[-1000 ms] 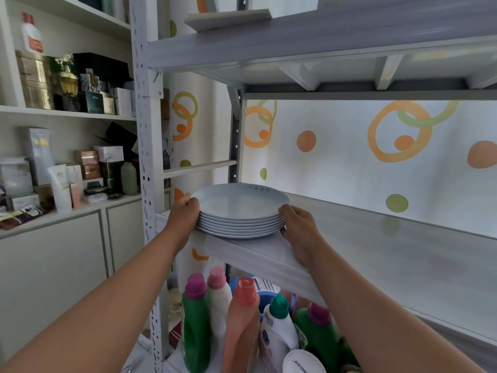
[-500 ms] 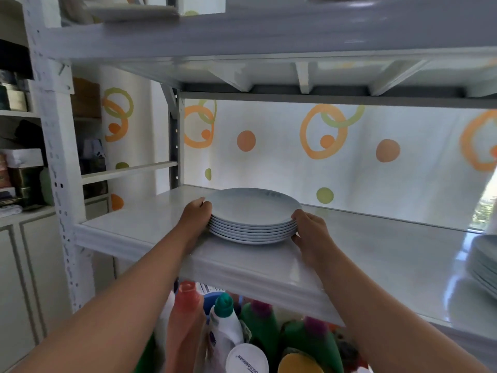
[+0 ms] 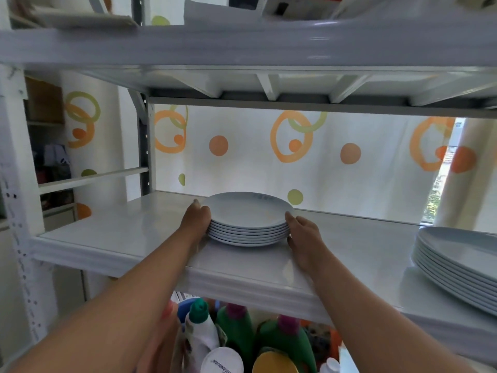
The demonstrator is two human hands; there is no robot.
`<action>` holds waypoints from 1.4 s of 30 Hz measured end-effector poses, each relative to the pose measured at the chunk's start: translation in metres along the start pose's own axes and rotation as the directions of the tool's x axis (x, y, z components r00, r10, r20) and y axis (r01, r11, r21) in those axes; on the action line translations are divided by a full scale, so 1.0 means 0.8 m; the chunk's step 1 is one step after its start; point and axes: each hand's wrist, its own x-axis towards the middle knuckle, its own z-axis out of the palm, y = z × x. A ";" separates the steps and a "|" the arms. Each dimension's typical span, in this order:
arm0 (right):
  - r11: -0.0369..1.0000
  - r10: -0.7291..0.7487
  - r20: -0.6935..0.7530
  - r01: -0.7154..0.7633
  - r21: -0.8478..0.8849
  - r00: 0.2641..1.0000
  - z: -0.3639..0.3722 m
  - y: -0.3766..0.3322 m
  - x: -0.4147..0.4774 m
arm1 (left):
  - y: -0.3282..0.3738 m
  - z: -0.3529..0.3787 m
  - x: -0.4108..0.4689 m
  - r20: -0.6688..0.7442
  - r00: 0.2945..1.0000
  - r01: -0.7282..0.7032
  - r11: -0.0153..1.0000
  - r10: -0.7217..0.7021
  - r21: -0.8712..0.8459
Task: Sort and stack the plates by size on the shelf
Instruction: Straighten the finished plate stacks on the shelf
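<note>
L grip [image 3: 195, 220] & R grip [image 3: 302, 235] clasp 1 stack [image 3: 247, 227], ~7 plates, on shelf [image 3: 121, 238]; 2nd stack [image 3: 457, 259] at R.

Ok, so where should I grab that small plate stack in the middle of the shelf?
Probably the bottom plate's rim of the small plate stack, from opposite sides, where the left hand and right hand sit. The plates are loose and flared, so gripping higher would lift only some.

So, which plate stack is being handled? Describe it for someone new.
Find the white shelf before the spotted curtain. Near its middle, a stack of small plates sits between the left hand and right hand. The other stack, far right, is wider, untouched.
</note>
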 end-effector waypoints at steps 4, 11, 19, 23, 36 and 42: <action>0.982 -0.104 -0.078 0.090 -0.165 0.992 -0.027 -0.020 -0.012 | 0.026 0.035 -0.042 -0.313 0.893 -0.311 0.946 0.324 0.093; 0.929 -0.305 -0.259 0.225 -0.295 0.916 -0.098 -0.070 -0.042 | 0.099 0.154 -0.130 -0.093 0.903 -0.430 0.893 0.420 -0.134; 0.742 -0.582 -0.481 0.187 -0.644 0.656 -0.252 -0.113 -0.095 | 0.140 0.288 -0.202 0.351 0.896 -0.212 0.957 0.272 -0.200; 0.725 -0.569 -0.607 -0.009 -0.688 0.555 -0.326 -0.109 -0.111 | 0.144 0.337 -0.234 0.450 0.851 -0.181 0.955 0.271 -0.233; 0.897 -0.291 -0.750 -0.104 -0.430 0.595 -0.361 -0.074 -0.117 | 0.137 0.352 -0.223 0.378 0.878 -0.211 0.946 0.294 -0.246; 0.890 -0.287 -0.708 -0.094 -0.447 0.645 -0.319 -0.066 -0.094 | 0.118 0.327 -0.182 0.320 0.897 -0.245 0.946 0.304 -0.212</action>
